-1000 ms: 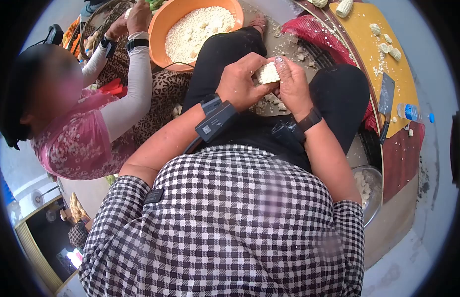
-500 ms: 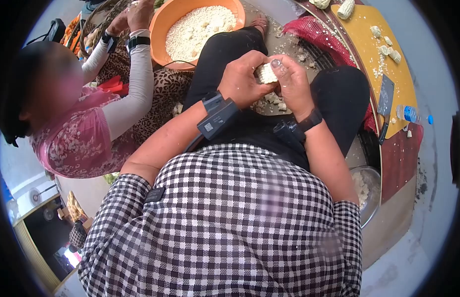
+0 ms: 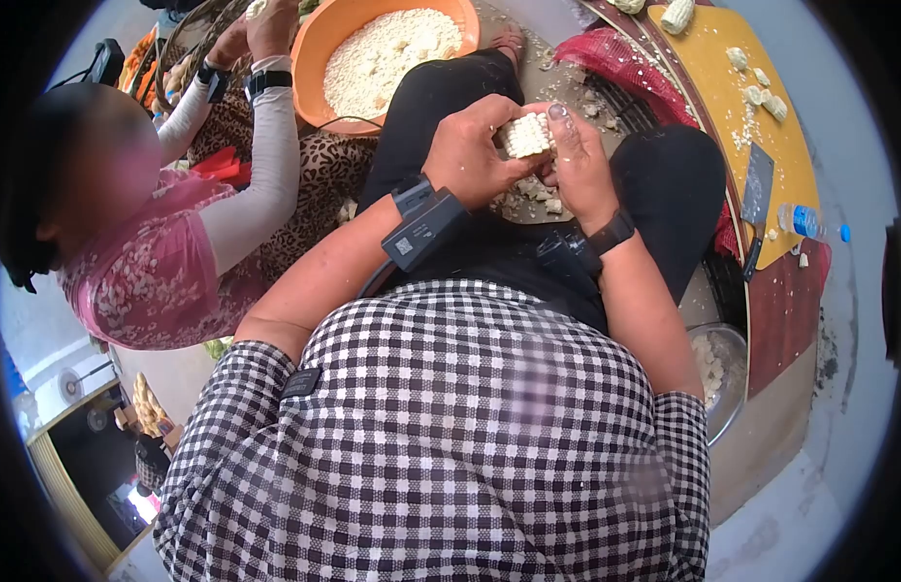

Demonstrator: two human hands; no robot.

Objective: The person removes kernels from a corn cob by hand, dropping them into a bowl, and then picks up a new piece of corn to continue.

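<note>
Between my two hands is a short piece of white corn [image 3: 526,137], its rows of kernels facing up. My left hand [image 3: 470,153] is wrapped round its left side. My right hand [image 3: 581,165] holds it from the right, the thumb raised at its upper right edge and the other fingers partly hidden below. Loose pale bits lie on the floor [image 3: 528,206] beneath my hands. Beyond my left knee stands an orange basin [image 3: 309,82] with many loose white kernels [image 3: 387,60] in it.
A co-worker [image 3: 150,252] sits at the left, hands raised. At the right, a yellow board [image 3: 785,165] bears corn pieces and a cleaver [image 3: 757,189]; a water bottle [image 3: 802,221] lies at its edge. A red mesh bag [image 3: 625,73] and a metal bowl [image 3: 727,412] are nearby.
My right thumb has lifted away from the corn's face toward its upper right edge, and more kernels now show. The corn has turned slightly. The co-worker's hands have shifted a little.
</note>
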